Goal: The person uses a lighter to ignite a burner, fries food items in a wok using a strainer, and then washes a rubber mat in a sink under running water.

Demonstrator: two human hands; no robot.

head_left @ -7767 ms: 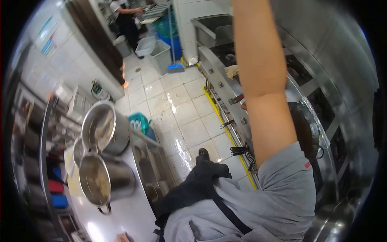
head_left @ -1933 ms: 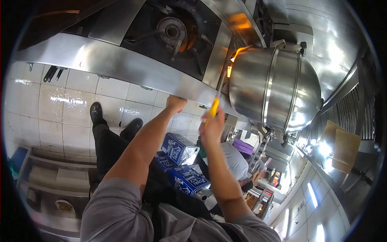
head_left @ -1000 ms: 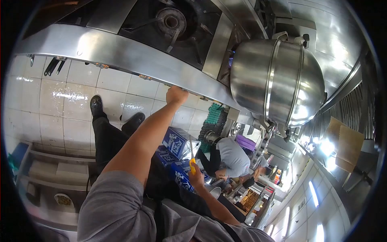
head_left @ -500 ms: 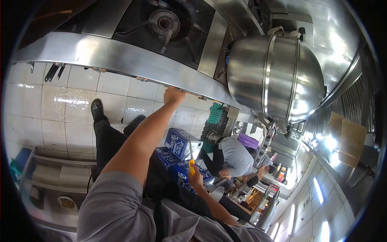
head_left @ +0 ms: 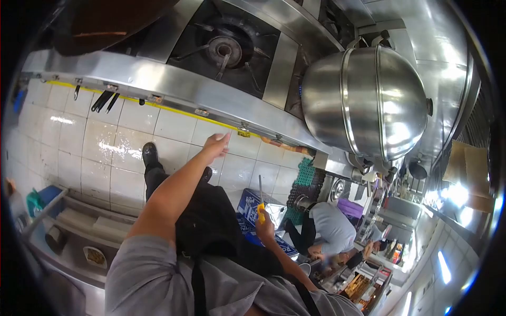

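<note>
Right hand (head_left: pixel 265 228) closed round a yellow-handled tool (head_left: pixel 261 211), near blue boxes (head_left: pixel 249 203) with partly legible white lettering.
Left hand (head_left: pixel 215 147), fingers loosely spread and empty, near the stove's (head_left: pixel 176 83) front edge.

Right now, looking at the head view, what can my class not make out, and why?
All in the head view:
- Grip end of the yellow-handled tool with a thin grey shaft: covered by the right hand.
- Inside of the rounded stainless-steel vessel: hidden by its own wall.
- Full outline of the dark brown round pan: cut off by the top edge.
- Brownish contents of the small white tub: too small to identify.
</note>
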